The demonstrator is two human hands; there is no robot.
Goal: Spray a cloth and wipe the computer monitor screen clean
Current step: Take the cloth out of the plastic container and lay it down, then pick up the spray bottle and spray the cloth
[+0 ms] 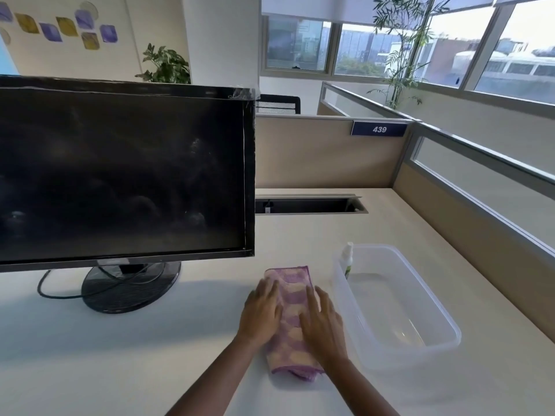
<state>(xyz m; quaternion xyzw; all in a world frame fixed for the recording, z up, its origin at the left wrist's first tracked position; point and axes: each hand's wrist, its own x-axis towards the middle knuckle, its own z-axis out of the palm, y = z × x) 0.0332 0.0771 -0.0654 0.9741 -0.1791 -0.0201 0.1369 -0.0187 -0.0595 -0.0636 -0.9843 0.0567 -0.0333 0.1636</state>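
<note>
A folded purple and cream cloth point(290, 298) lies flat on the white desk point(150, 355). My left hand point(262, 313) rests palm down on its left side, and my right hand point(322, 321) presses flat on its right side; both have fingers spread and grip nothing. A small white spray bottle point(347, 259) stands upright in the far left corner of a clear plastic tub point(432, 352), just right of the cloth. The black monitor point(120, 175) stands at the left, its dark screen showing smudges, on a round black base point(129, 286).
A black cable point(54, 295) loops beside the monitor base. A cable slot point(309, 204) opens in the desk behind. Beige cubicle partitions point(324, 157) close off the back and right, with a blue "439" sign point(379, 129). Plants and windows lie beyond.
</note>
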